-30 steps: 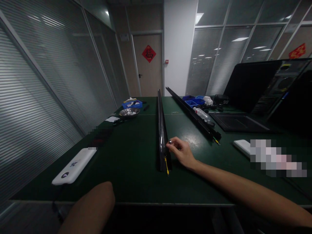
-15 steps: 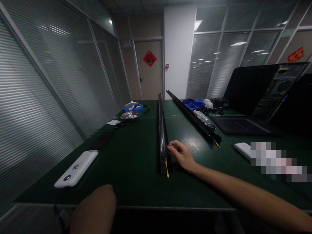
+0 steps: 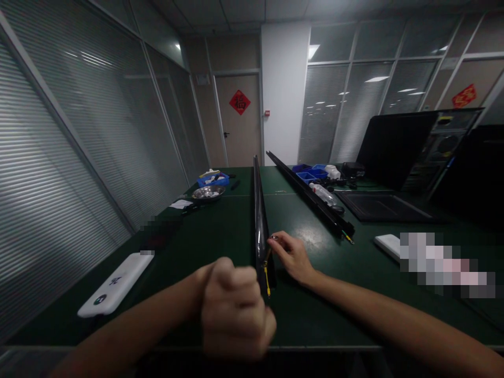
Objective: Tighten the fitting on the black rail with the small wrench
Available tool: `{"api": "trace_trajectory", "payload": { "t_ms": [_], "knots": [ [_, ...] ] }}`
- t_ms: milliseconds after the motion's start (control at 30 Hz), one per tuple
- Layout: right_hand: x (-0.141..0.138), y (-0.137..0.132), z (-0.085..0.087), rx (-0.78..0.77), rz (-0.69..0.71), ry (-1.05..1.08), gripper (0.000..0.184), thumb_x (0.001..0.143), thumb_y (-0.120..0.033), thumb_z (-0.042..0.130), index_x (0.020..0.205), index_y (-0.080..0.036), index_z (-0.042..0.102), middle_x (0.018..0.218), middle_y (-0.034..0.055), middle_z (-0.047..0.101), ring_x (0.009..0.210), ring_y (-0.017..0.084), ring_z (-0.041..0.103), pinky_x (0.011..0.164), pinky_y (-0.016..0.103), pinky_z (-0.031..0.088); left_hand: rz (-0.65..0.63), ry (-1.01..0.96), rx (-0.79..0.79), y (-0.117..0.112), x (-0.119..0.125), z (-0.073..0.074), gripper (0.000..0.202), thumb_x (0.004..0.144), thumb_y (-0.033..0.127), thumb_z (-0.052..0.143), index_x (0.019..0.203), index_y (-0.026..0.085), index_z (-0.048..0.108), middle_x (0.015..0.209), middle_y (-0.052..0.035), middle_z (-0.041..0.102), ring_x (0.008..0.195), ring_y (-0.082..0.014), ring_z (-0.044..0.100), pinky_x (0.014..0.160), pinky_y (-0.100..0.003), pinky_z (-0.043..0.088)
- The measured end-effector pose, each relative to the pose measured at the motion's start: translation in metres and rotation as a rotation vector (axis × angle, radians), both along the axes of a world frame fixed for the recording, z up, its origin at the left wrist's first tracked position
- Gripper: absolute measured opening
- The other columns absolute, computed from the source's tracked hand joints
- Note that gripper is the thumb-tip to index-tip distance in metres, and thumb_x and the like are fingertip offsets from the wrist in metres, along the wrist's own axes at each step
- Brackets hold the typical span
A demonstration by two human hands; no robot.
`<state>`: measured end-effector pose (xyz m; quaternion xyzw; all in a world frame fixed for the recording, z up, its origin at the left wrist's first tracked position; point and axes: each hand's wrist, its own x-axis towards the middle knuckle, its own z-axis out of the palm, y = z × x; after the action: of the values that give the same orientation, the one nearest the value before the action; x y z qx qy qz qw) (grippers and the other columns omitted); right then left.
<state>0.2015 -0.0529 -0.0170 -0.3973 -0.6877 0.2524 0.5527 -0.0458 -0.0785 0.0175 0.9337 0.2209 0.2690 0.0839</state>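
A long black rail (image 3: 259, 210) runs away from me down the middle of the table, with a short yellow wire (image 3: 268, 281) hanging from its near end. At the rail's right side, near that end, my right hand (image 3: 297, 257) is closed in a pinch on a small shiny metal piece (image 3: 274, 238), too small to name. My left hand (image 3: 238, 310) is a blurred fist in front of the rail, close to the camera. Whatever its fingers may hold is hidden.
A second black rail (image 3: 311, 197) lies to the right, beside a plastic bottle (image 3: 323, 194) and blue bins (image 3: 306, 177). At left are a white device (image 3: 116, 286), a metal bowl (image 3: 208, 193) and a blue tray (image 3: 213, 180). A black panel (image 3: 388, 206) lies far right.
My left hand has come up into view and moved right, now a fist before the near end of the rail. My right hand keeps its pinch beside the rail.
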Motion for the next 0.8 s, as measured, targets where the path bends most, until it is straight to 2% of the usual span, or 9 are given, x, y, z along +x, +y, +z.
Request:
{"api": "trace_trajectory", "payload": {
  "t_ms": [133,200,267,467,633,800],
  "knots": [
    [-0.001,0.001,-0.003,0.004,-0.004,0.005,0.026,0.098,-0.044,0.058,0.095,-0.019,0.066,0.072,-0.0006,0.064,0.06,0.014,0.059,0.056,0.024,0.046,-0.118,-0.033,0.113,0.043,0.012,0.005,0.019,0.096,0.024,0.046,0.1,0.022,0.065,0.097,-0.0083,0.066,0.091,-0.0235,0.062,0.087,-0.044,0.049],
    [-0.001,0.002,-0.004,0.006,-0.011,0.009,0.027,0.098,-0.045,0.058,0.095,-0.019,0.066,0.072,-0.0004,0.064,0.06,0.014,0.06,0.056,0.024,0.047,-0.039,-0.038,-0.002,0.06,0.015,0.006,0.022,0.098,0.019,0.042,0.107,0.019,0.061,0.103,-0.009,0.066,0.097,-0.0227,0.06,0.09,-0.04,0.047],
    [-0.001,0.002,-0.004,0.009,-0.016,0.008,0.027,0.098,-0.045,0.058,0.096,-0.019,0.066,0.072,-0.0001,0.064,0.06,0.014,0.059,0.056,0.024,0.047,0.019,-0.009,-0.088,0.068,0.018,0.007,0.022,0.098,0.022,0.046,0.114,0.02,0.061,0.111,-0.008,0.065,0.105,-0.0239,0.057,0.095,-0.04,0.043],
    [0.001,0.003,-0.003,0.021,-0.017,-0.033,0.027,0.098,-0.045,0.058,0.094,-0.019,0.065,0.068,-0.0013,0.061,0.055,0.013,0.054,0.053,0.024,0.044,-0.021,0.041,-0.16,0.068,0.029,0.001,0.016,0.101,0.03,0.053,0.108,0.023,0.067,0.114,-0.0042,0.067,0.117,-0.0239,0.053,0.106,-0.041,0.032],
    [0.001,0.001,0.0,0.025,0.002,-0.043,0.025,0.098,-0.042,0.059,0.094,-0.018,0.066,0.069,-0.0006,0.063,0.057,0.013,0.056,0.054,0.023,0.044,0.003,0.041,-0.23,0.067,0.034,-0.009,0.014,0.101,0.029,0.056,0.108,0.023,0.067,0.113,-0.0017,0.069,0.114,-0.0215,0.056,0.106,-0.04,0.029],
    [0.002,0.001,0.0,0.016,0.009,-0.043,0.024,0.097,-0.042,0.06,0.096,-0.018,0.066,0.071,-0.0002,0.065,0.058,0.014,0.058,0.055,0.024,0.044,0.028,0.025,-0.271,0.067,0.036,-0.008,0.013,0.1,0.029,0.057,0.104,0.023,0.067,0.109,-0.0009,0.07,0.111,-0.0209,0.058,0.103,-0.039,0.031]
  ]
}}
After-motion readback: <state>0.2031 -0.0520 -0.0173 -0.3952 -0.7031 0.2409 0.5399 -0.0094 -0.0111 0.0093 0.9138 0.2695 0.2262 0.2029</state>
